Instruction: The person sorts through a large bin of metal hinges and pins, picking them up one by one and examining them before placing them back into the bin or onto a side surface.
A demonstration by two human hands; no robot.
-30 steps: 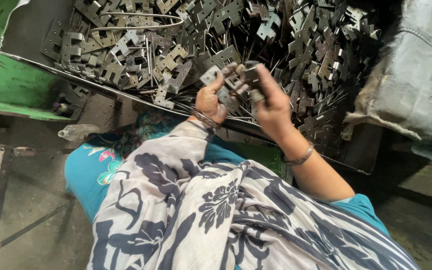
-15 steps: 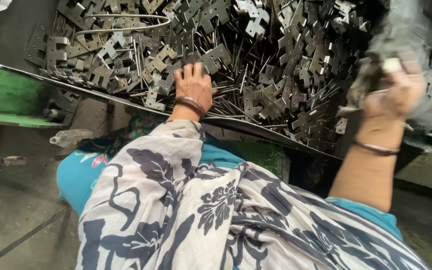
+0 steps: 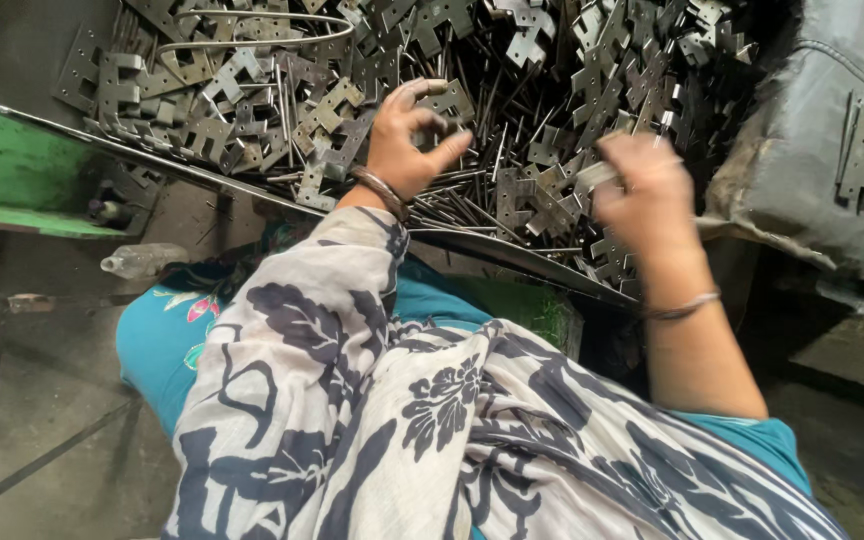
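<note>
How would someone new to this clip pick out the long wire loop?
Start at the metal tray heaped with flat notched plates. Near its top edge, up and left of the left hand, lies the wire loop: one thin, rounded strand, unlike the straight pins.

This is a metal workshop or small factory floor. A wide, shallow steel tray (image 3: 42, 60) holds a big heap of identical stamped metal plates (image 3: 252, 80), notched and punched with holes, mixed with thin metal pins (image 3: 472, 190). The tray rests against a worn green machine body (image 3: 12, 160) with chipped paint. A dirty grey sack (image 3: 812, 130) sits at the right with more plates on it. The concrete floor (image 3: 52, 420) below is dark and grimy.
</note>
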